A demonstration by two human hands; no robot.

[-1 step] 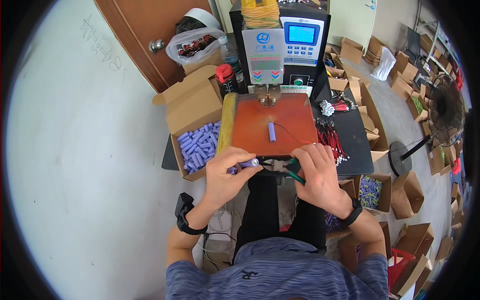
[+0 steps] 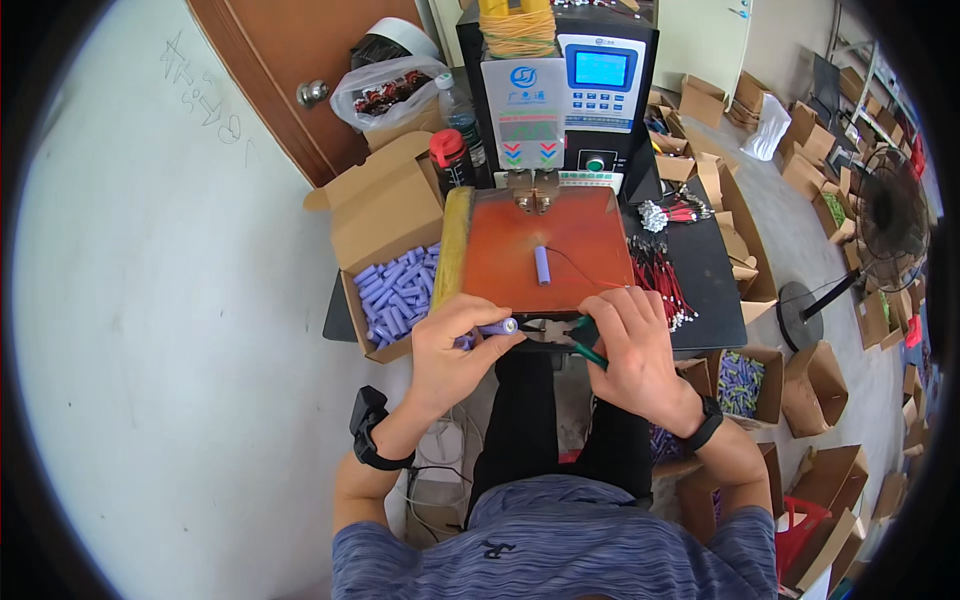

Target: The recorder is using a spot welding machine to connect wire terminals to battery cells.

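Observation:
Between the thumb and fingers of my left hand (image 2: 447, 350) is a purple cylindrical battery cell (image 2: 494, 327), its end facing right. More purple shows under those fingers, partly hidden. My right hand (image 2: 636, 350) grips green-handled pliers (image 2: 560, 331), whose metal jaws are at the end of that cell; contact cannot be made out. Both hands are at the near edge of the orange-brown work plate (image 2: 500, 270). Another purple cell (image 2: 543, 265) lies on the plate, with a thin dark and red wire running from it toward my right hand.
Behind the plate stands a spot welder (image 2: 600, 90), its electrodes (image 2: 536, 195) above the plate. To the left is a cardboard box (image 2: 385, 205) of purple cells; red-capped and clear bottles stand behind it. Red and black wires (image 2: 660, 275) lie at right. Boxes and a fan (image 2: 893, 210) fill the right side.

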